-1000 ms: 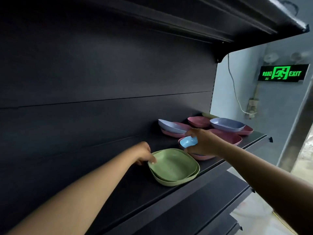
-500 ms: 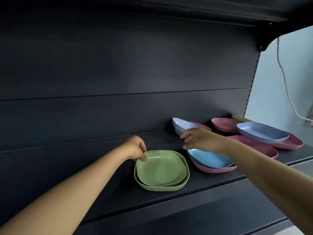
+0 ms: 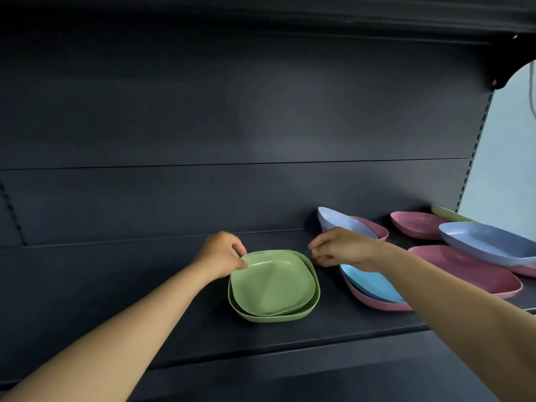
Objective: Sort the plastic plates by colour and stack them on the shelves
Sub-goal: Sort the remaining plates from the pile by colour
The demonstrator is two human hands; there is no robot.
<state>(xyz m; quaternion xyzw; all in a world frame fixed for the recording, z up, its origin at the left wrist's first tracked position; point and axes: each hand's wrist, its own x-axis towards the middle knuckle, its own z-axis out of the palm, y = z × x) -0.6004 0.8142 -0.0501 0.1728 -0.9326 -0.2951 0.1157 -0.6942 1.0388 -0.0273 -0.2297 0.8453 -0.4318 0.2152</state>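
Head view: the left hand [image 3: 222, 253] pinches the far left rim of the upper green plate [image 3: 272, 284], nested in a second green plate [image 3: 290, 317] near the shelf [image 3: 174, 329] front edge. The right hand [image 3: 343, 247] hovers just beside them, fingers loosely curled, holding nothing, above a light blue plate [image 3: 371, 282] lying in a pink plate [image 3: 374, 302]. More pink and lavender plates lie toward the shelf's right end.

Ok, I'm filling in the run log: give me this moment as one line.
left hand: grips rim of top green plate | right hand: holds nothing, above blue plate | green stack: two plates
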